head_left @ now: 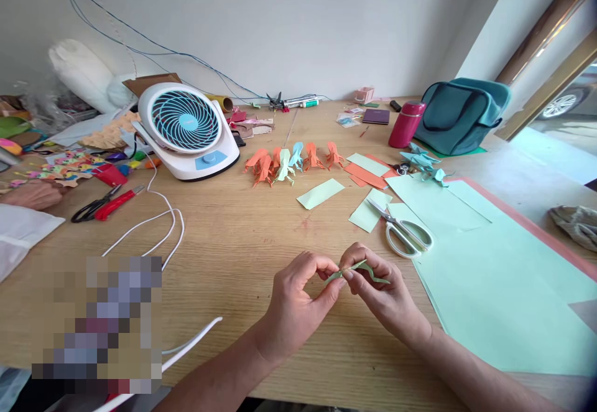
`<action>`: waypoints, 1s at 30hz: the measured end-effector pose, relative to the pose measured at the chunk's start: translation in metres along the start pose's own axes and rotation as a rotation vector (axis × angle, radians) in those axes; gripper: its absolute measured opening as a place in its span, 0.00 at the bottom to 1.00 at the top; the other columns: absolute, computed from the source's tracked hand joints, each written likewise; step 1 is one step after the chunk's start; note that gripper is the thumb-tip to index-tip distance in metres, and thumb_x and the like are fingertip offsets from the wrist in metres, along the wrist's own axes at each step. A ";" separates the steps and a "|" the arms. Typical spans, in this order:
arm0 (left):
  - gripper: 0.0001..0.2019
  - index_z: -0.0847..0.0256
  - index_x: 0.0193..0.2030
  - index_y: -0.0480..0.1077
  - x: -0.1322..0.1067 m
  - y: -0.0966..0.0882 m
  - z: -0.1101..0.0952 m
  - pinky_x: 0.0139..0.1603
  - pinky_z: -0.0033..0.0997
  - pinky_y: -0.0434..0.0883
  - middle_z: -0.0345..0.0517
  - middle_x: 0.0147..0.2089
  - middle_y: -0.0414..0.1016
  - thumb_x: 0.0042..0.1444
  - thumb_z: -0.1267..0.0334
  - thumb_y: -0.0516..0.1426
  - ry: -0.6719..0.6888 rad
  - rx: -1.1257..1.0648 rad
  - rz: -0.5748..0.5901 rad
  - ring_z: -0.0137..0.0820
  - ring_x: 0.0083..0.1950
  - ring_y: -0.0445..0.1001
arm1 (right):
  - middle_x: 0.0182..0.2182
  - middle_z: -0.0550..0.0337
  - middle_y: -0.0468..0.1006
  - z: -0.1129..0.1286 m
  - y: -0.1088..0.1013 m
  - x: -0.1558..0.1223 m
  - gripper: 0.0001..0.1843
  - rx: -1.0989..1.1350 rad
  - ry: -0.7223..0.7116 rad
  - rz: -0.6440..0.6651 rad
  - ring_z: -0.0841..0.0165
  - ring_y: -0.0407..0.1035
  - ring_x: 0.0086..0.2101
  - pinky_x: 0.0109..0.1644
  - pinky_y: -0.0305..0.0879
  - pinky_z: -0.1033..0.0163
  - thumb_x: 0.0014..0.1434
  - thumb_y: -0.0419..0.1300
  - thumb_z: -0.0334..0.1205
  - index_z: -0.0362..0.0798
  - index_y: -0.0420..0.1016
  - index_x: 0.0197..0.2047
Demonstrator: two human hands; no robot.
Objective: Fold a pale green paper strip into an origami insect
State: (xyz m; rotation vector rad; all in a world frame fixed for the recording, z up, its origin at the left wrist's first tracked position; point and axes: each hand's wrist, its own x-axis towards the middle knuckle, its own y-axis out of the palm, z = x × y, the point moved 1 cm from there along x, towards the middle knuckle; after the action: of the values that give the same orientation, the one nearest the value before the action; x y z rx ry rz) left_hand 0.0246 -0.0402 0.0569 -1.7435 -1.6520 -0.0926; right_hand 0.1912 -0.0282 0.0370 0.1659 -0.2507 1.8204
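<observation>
Between my two hands, low over the front of the table, is a small piece of folded green paper [373,274]. The fingertips of my left hand [298,290] pinch its left end. My right hand [382,290] grips it near the middle, and thin folded strips stick out past those fingers. Part of the paper is hidden behind my fingertips. Beyond my right hand lie white-handled scissors [407,234], partly over a cut light green paper piece [368,213]. Another pale green rectangle [321,193] lies farther left.
Orange, green and blue folded paper figures [284,164] stand mid-table. Large green sheets [494,281] cover the right side. A white fan [186,126], pink bottle [407,124] and teal bag [459,116] stand behind. Another person's hand [35,195] rests at far left, near a white cable [180,231].
</observation>
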 end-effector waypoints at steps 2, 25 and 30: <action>0.05 0.60 0.35 0.71 0.000 0.000 0.000 0.40 0.24 0.71 0.39 0.32 0.75 0.57 0.74 0.59 0.006 0.024 -0.008 0.26 0.35 0.75 | 0.31 0.60 0.69 -0.001 0.001 0.000 0.11 -0.016 -0.012 -0.022 0.70 0.62 0.30 0.32 0.60 0.64 0.65 0.60 0.46 0.49 0.73 0.34; 0.10 0.58 0.40 0.69 -0.002 -0.001 0.007 0.41 0.26 0.71 0.41 0.34 0.75 0.60 0.78 0.56 0.199 0.146 -0.010 0.28 0.36 0.73 | 0.27 0.63 0.67 0.001 -0.002 0.003 0.15 0.015 0.099 -0.094 0.72 0.57 0.25 0.29 0.55 0.65 0.61 0.63 0.51 0.48 0.72 0.31; 0.07 0.58 0.38 0.69 -0.001 0.000 0.007 0.39 0.27 0.71 0.41 0.33 0.74 0.60 0.75 0.58 0.193 0.100 -0.013 0.29 0.35 0.73 | 0.27 0.63 0.66 0.001 -0.001 0.002 0.18 0.036 0.105 -0.085 0.72 0.56 0.26 0.29 0.55 0.65 0.62 0.62 0.54 0.48 0.71 0.31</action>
State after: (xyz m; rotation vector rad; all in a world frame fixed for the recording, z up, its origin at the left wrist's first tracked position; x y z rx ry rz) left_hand 0.0214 -0.0374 0.0513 -1.5967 -1.5027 -0.1759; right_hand 0.1918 -0.0265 0.0385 0.1041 -0.1356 1.7444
